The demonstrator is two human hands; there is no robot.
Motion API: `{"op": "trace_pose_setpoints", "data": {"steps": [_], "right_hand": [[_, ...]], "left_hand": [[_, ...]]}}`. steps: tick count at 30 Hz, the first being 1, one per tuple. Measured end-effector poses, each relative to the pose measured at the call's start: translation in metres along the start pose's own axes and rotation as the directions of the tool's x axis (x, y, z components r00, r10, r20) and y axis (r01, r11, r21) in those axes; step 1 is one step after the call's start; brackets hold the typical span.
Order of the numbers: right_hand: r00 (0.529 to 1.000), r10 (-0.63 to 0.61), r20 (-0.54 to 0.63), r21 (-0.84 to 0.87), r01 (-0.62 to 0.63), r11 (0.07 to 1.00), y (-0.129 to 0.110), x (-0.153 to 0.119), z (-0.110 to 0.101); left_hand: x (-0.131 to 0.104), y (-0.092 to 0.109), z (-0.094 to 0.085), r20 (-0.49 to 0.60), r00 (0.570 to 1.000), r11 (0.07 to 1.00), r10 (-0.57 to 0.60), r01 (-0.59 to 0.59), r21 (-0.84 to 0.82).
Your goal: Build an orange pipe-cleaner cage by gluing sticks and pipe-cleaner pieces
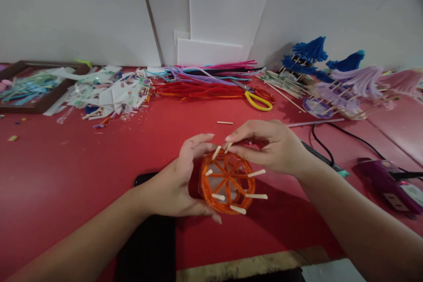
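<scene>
An orange round frame of pipe cleaners (pixel 228 179), with crossing spokes inside its ring, stands over the red table. Several pale wooden sticks (pixel 256 196) poke up around its rim. My left hand (pixel 185 180) curls round the frame's left side, thumb at the front and fingers at the back. At the far rim my right hand (pixel 264 145) pinches a short wooden stick (pixel 228 147) between thumb and forefinger. Just behind the hands a loose short stick (pixel 225 123) lies on the table.
Bundled pipe cleaners (pixel 201 90) and yellow-handled scissors (pixel 258 100) lie at the back. Scraps (pixel 115 92) and a brown frame (pixel 49 103) are to the left. Blue and purple pipe-cleaner models (pixel 357 79) stand right, near a purple power strip (pixel 388 185). A black phone-like object (pixel 147 246) lies under my left arm.
</scene>
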State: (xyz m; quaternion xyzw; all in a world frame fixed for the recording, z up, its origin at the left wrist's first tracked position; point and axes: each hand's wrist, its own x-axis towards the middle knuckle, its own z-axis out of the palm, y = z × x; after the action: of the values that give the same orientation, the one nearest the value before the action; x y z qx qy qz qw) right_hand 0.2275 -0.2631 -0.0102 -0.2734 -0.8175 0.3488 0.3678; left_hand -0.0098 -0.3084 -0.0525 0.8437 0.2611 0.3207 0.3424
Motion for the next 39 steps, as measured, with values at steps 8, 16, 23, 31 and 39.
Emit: {"op": "trace_pose_setpoints", "data": {"steps": [8,16,23,31,39], "right_hand": [[1.000,-0.008,0.002,-0.018,0.008,1.000,0.002,0.002,-0.001],[0.992,0.093,0.079,0.154,-0.105,0.983,0.003,-0.002,-0.007],[0.976,0.103,-0.192,-0.112,-0.126,0.986,0.020,0.023,-0.026],[0.881,0.387,0.271,-0.753,-0.056,0.656,0.050,0.083,-0.013],[0.896,0.368,0.249,-0.731,-0.075,0.678,0.049,0.085,-0.013]], "left_hand": [[-0.001,-0.001,0.002,-0.008,1.000,0.999,0.002,-0.002,-0.043],[0.003,0.002,0.000,0.017,0.999,0.997,0.038,-0.037,-0.069],[0.000,-0.002,0.000,-0.007,1.000,1.000,0.024,-0.024,0.006],[0.001,0.001,-0.001,0.004,1.000,0.997,0.019,-0.019,-0.081],[0.002,-0.003,0.000,-0.023,0.994,0.990,0.102,-0.104,-0.096]]}}
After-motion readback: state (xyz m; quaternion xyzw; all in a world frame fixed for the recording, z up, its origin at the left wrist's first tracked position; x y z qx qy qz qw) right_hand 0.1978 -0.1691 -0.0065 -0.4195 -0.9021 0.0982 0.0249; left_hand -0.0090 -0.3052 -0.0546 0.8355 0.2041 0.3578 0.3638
